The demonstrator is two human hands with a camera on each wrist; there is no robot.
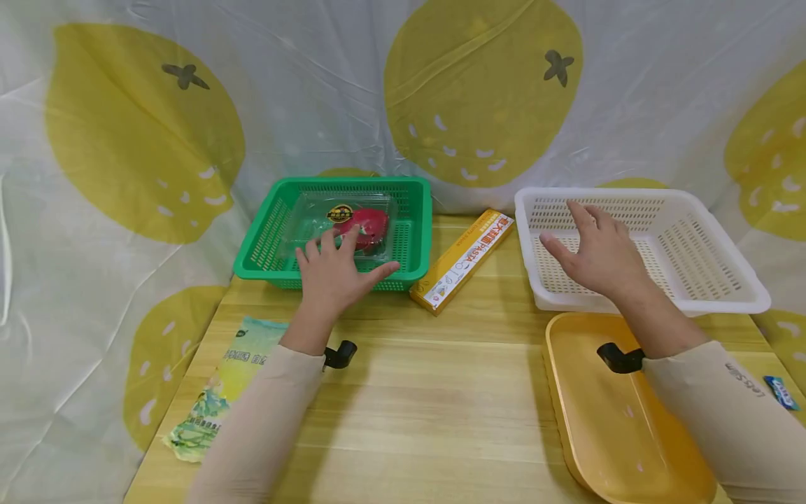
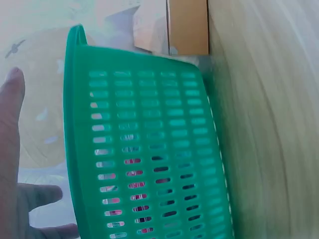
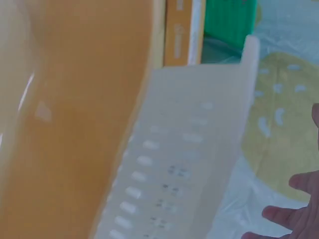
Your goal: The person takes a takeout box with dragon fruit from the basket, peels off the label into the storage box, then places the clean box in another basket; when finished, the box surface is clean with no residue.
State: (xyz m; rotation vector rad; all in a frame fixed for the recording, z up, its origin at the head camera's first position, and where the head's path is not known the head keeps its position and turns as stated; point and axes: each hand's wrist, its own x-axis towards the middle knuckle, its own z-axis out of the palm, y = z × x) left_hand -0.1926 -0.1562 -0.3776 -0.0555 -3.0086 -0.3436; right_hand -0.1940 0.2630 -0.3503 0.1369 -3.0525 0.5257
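Note:
My left hand [image 1: 332, 274] hovers with spread fingers over the near side of a green basket [image 1: 252, 271], holding nothing. Inside that basket lies a clear plastic box [image 1: 308, 217] with a dark round label and something red in it. Over the near left part of a white basket [image 1: 724, 238] is my right hand [image 1: 601, 252], fingers spread and nothing in its grasp. In the left wrist view the slotted green wall [image 2: 144, 139] stands beside my fingers. The right wrist view shows the white basket's side [image 3: 199, 124] next to several fingertips [image 3: 281, 216].
A yellow pasta box [image 1: 464, 259] lies slantwise between the baskets. In front of the white basket sits an orange tray [image 1: 604, 406], partly under the right forearm. A green-yellow packet [image 1: 220, 385] lies at left, and a small blue packet [image 1: 781, 392] near the right edge.

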